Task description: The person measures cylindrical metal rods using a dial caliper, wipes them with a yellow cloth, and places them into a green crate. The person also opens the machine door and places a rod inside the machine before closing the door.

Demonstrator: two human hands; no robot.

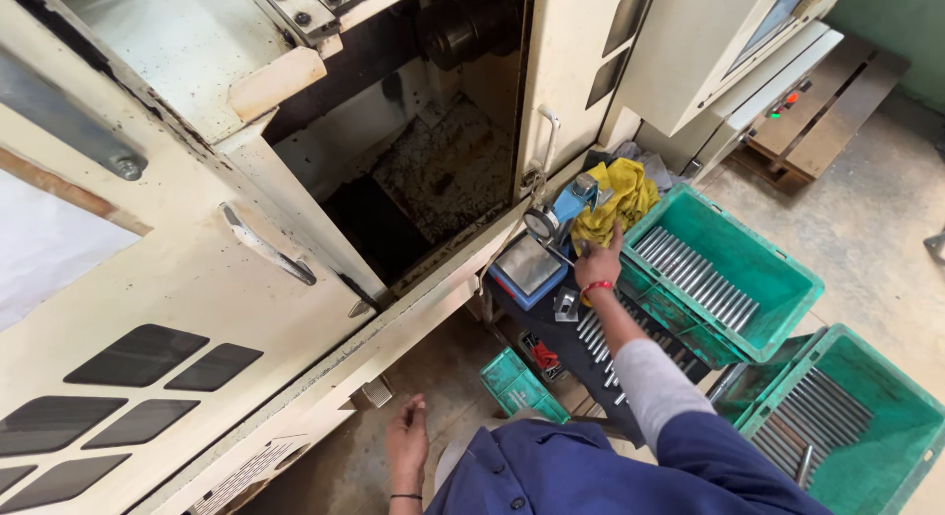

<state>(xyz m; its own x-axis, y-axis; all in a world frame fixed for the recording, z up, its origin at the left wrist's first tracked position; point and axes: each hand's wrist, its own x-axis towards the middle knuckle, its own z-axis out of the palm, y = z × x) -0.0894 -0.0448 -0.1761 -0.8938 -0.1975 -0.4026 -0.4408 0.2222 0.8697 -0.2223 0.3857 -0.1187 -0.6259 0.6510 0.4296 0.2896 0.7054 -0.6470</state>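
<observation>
Green crates [787, 279] hold grey rods [694, 279], beside a yellow cloth [625, 195] and seemingly blue gauge stand [532, 269].

A gauge stand [536, 264] is set on a bench [591, 362] before the machine [197, 279]. A rag [620, 195] is laid behind it. To the right a crate [787, 279] is placed, with rods [694, 277] laid in it. A second crate [886, 446] is set nearer, likewise filled.

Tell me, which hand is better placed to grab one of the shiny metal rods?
Probably the right hand: it reaches beside the rods on the dark table. The left hand hangs low by the machine, apart from them.
</observation>
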